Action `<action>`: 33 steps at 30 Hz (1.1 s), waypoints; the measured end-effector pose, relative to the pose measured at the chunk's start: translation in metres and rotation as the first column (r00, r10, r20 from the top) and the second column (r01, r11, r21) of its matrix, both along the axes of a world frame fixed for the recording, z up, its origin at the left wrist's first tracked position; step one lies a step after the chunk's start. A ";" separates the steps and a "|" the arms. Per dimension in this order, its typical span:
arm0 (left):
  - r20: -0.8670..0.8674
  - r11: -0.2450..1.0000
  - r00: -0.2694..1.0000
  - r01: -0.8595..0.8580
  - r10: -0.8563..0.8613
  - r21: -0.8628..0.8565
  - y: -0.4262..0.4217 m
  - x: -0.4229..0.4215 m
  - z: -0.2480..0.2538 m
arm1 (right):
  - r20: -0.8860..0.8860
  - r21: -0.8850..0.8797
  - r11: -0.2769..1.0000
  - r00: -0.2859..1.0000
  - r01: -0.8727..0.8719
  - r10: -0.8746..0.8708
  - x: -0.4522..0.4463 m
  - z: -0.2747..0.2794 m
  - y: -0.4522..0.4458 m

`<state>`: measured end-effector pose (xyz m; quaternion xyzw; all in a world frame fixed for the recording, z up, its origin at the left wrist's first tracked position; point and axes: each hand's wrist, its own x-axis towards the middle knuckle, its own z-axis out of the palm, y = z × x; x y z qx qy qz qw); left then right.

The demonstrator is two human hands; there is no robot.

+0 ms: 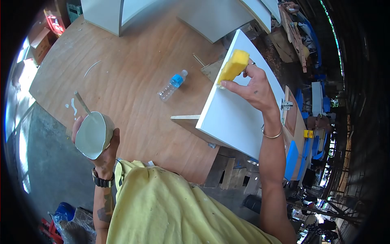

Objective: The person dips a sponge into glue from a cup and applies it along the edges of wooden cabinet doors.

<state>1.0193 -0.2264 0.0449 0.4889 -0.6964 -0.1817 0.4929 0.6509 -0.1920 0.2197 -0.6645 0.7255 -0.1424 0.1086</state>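
Observation:
My left hand [109, 151] is wrapped round a cut-down tub [95, 136] with a pale greyish inside and a ragged rim. A thin stick [82, 102] leans out of it. Between the thumb and fingers of my right hand [256, 88] is a yellow sponge [235, 66], held at the left edge of a white panel [239, 110]. The sponge's lower end seems to touch that edge; its underside is hidden. A brownish board piece [187, 118] juts out from under the panel on the left.
On the plywood table [134, 69] lies a plastic bottle [174, 85] with a blue label. White spills [73, 106] mark the wood near the tub. Grey-white panels [215, 18] stand at the far side. A metal hinge [287, 105] sits by the white panel's right edge.

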 end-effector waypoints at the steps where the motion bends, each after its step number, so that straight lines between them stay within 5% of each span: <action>1: 0.003 1.000 1.000 -0.004 0.004 -0.004 -0.001 0.000 0.000 | -0.005 0.003 1.000 1.000 -0.025 0.025 0.003 0.001 0.000; 13: -0.054 0.999 0.999 0.000 0.002 0.045 0.000 0.002 -0.007 | 0.006 0.046 0.924 0.925 -0.379 0.379 0.062 0.000 0.029; 17: -0.088 0.997 0.996 -0.003 0.009 0.071 0.001 0.001 -0.008 | 0.190 0.013 0.893 0.877 -0.451 0.440 0.086 0.009 0.042; 20: -0.020 1.000 1.000 -0.014 0.014 0.021 -0.002 0.001 -0.007 | 0.152 -0.130 0.944 0.935 -0.302 0.320 0.046 0.008 0.028; 23: 0.010 1.000 1.000 -0.016 0.016 0.009 -0.004 0.001 -0.006 | -0.005 0.013 0.998 0.998 0.061 -0.061 0.003 0.017 0.001; 33: 0.000 0.998 0.998 -0.056 0.056 0.028 -0.009 0.001 -0.007 | -0.028 0.121 0.993 1.000 0.014 -0.011 -0.022 0.002 -0.024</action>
